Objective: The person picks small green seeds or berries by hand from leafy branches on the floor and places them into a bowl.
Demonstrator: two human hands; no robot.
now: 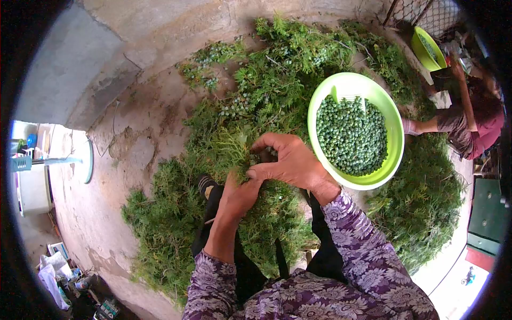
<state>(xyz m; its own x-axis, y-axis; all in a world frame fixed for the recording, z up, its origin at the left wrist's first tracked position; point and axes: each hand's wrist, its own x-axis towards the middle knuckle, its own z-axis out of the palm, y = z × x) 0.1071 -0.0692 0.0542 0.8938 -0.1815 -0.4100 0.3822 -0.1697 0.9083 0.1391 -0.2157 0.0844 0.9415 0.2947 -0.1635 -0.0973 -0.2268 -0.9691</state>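
My left hand [237, 196] is closed around the stem end of a leafy evergreen sprig [233, 149], which points away from me. Beside it, my right hand [290, 160] is bent over the sprig's base with curled fingers, its thumb against my left hand. Whatever those fingertips pinch is hidden. To the right of my right hand stands a light green plastic basin [397, 146], holding many round green berries [352, 136]. Cut evergreen branches [304, 50], some bearing pale blue-green berries, lie on the ground around and beyond my hands.
At the right sits another person [482, 120] with an arm stretched toward a second green basin [418, 48]. More branches [421, 197] are heaped between us. A concrete wall [176, 24] runs behind, and a fan-like stand [85, 160] and clutter [58, 272] are at the left.
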